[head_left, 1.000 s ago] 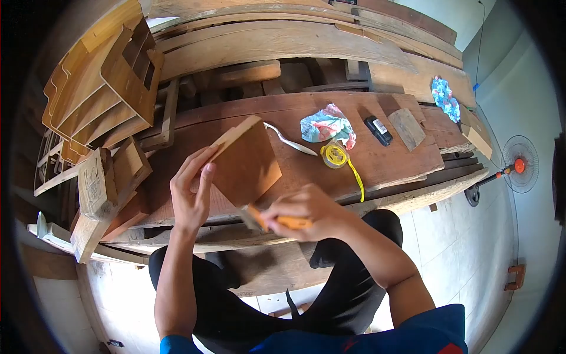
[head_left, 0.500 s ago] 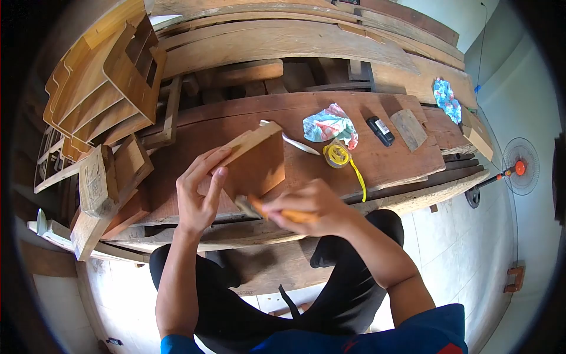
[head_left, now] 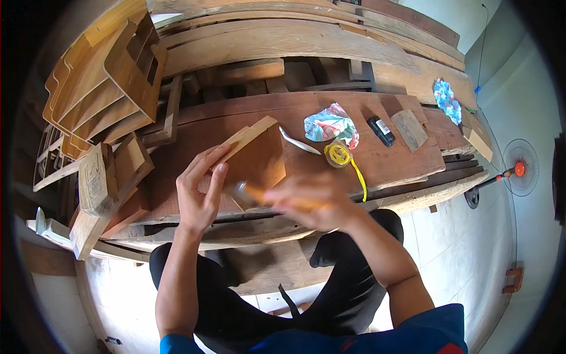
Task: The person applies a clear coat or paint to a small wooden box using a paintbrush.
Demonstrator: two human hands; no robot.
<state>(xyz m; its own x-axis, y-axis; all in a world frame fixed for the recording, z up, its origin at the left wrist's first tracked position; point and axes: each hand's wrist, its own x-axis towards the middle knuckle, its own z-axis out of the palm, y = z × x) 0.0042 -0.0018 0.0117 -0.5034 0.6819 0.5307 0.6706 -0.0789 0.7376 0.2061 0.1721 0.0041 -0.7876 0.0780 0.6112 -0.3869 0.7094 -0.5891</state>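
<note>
The wooden block (head_left: 262,158) is tilted above the near-middle part of the reddish-brown plank (head_left: 392,162); its pale long edge slants from near left to far right, and its broad brown face is turned toward the near right. The left hand (head_left: 201,189) has its left end between the thumb and slightly curved fingers, which stand apart only by the wood between them. Just to the near side of that face is the orange-handled tool (head_left: 257,193), its long axis running roughly left to right and its pale tip pointing left and slightly far. The right hand (head_left: 315,202) is closed around its handle; both are blurred, so the tip appears close to the block, though contact cannot be told. Beyond the block's right side lies a slender white object (head_left: 299,143), then the yellow tape roll (head_left: 338,154) and, just beyond it, the crumpled cloth (head_left: 331,124).
</note>
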